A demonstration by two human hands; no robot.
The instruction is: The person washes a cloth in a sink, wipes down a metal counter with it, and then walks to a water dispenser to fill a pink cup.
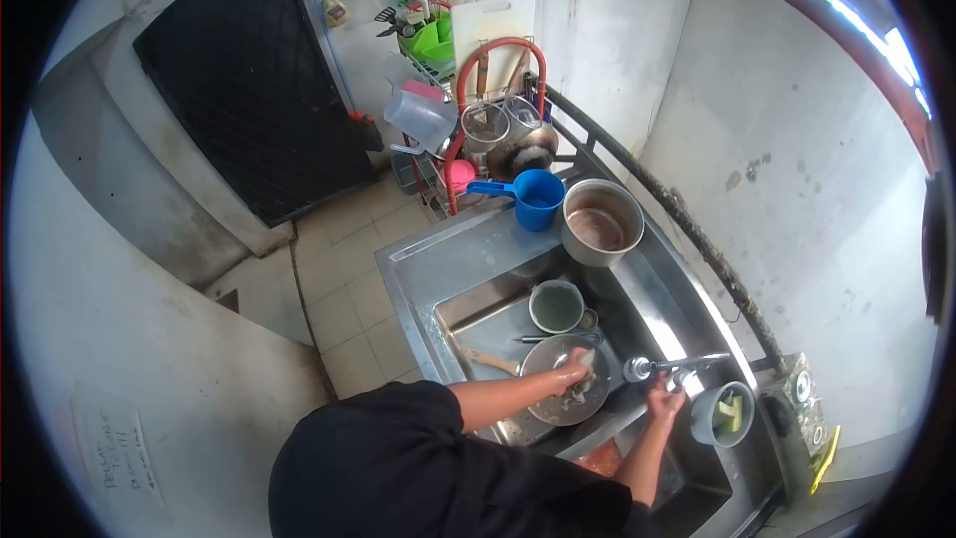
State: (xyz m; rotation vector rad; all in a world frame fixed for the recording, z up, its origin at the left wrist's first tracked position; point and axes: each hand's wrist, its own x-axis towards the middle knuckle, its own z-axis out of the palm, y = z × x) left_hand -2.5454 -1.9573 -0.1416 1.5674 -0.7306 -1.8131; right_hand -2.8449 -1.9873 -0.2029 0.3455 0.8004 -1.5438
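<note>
Black shirt cloth is filling the space nearest the camera. Past it, our left hand is gripping a pale scrubber inside the frying pan, which is lying in the left basin of a steel sink. Our right hand is lying close by the faucet; we cannot tell whether its fingers are gripping. Just beyond the pan, a small pot is holding cloudy liquid. On the steel counter, a large pot is standing beside a blue dipper. Farther out, whitish walls are enclosing us, tiles are covering the floor, and a dark door is standing at left.
</note>
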